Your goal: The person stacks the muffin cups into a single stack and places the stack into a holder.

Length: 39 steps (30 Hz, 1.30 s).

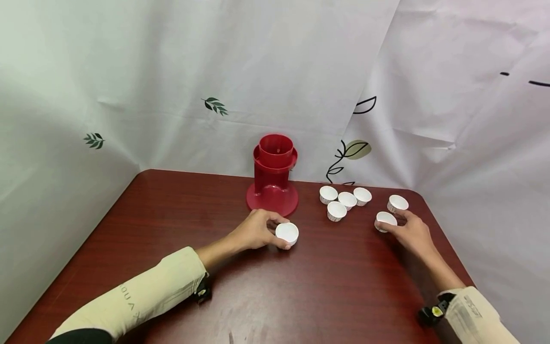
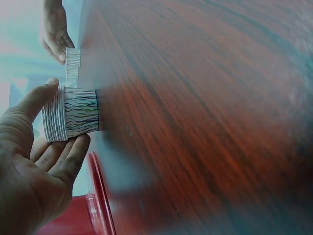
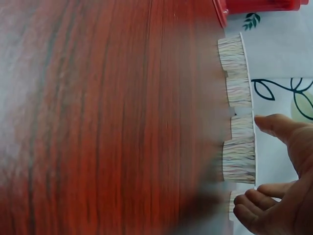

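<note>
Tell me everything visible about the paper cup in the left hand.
The paper cup is small, white inside, with a pleated wall; the left wrist view shows thin dark wavy lines printed on its outside. It stands upright, mouth up, on the dark red wood-grain table, just in front of the red stand's base. The left hand holds it, thumb on one side and fingers on the other. It looks empty.

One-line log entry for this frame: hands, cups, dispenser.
left hand: grips paper cup | right hand: touches second cup | red dispenser: upright behind | loose cups: clustered on table
</note>
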Motion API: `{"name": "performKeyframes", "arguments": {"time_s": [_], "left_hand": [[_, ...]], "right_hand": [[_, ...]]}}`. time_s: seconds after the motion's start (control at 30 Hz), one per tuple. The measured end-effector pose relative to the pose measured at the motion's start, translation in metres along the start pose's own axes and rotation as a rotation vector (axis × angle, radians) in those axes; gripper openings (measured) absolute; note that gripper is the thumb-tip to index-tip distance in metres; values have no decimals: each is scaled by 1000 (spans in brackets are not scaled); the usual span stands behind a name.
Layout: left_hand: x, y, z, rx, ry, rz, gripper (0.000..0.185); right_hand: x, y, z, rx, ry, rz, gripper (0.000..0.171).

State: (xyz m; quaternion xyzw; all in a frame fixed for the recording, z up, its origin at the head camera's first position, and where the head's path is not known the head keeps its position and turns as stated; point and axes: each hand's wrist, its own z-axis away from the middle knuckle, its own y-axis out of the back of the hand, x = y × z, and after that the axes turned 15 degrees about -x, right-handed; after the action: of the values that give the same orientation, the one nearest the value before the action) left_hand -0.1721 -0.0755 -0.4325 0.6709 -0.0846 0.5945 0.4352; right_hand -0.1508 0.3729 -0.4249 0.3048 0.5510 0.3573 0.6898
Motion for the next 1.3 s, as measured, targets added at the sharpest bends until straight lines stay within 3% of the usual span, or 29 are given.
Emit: {"name": "performKeyframes", "arguments": {"time_s": [0.13,0.47,0.83,1.3], "left_hand": [[0,0,0,-3,-6,5,53],[-1,0,-1,-8,-10,26,54],[-3,-1,-1,4,-9,23,55],[-2,-1,-2,-2,9,12,54]], "right_hand": [[0,-2,-4,-29,-6,-4,96],[-3,-8,-5,-3,38,-4,86],[-13,-15,-3,116,71,-62,73],[-29,-18,1,132,136,-79,67]]}}
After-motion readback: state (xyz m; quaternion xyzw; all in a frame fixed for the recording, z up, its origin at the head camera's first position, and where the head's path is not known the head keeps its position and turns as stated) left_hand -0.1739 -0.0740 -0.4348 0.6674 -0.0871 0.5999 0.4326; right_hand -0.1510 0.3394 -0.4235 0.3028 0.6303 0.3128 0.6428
